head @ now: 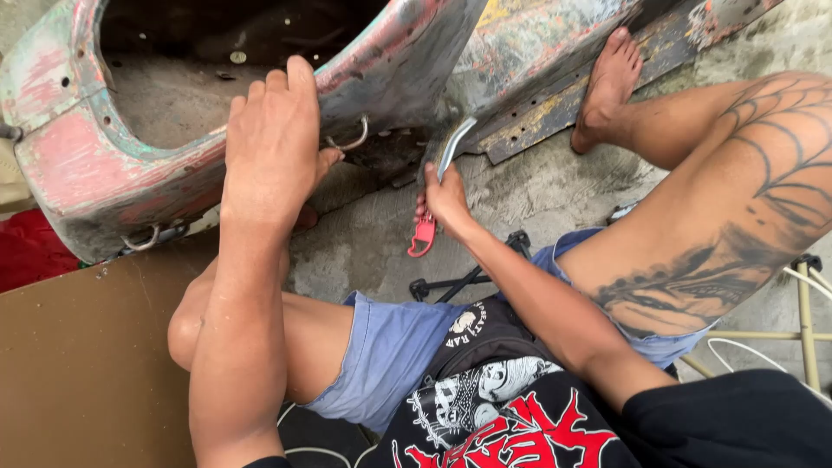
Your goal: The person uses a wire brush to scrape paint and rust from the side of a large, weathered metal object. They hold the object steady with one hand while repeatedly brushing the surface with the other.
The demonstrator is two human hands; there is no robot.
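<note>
My left hand [273, 143] grips the curved edge of an old scooter body shell [69, 156] with worn red, green and grey paint, lying on the ground ahead of me. My right hand [444, 198] holds a hand tool with a red handle [423, 236] hanging below the fist and a metal part reaching up to the shell's underside edge [455, 143]. What the tool's tip touches is hidden by the shell. I sit with bare legs spread, one foot [609, 82] resting against the shell's floorboard.
Concrete floor [537, 191] lies under the shell. A brown board [78, 364] covers the ground at left, with red material [26, 251] beside it. A small black stand [468, 277] sits between my legs. Metal hooks [351, 141] hang from the shell. A pale frame [806, 321] stands at right.
</note>
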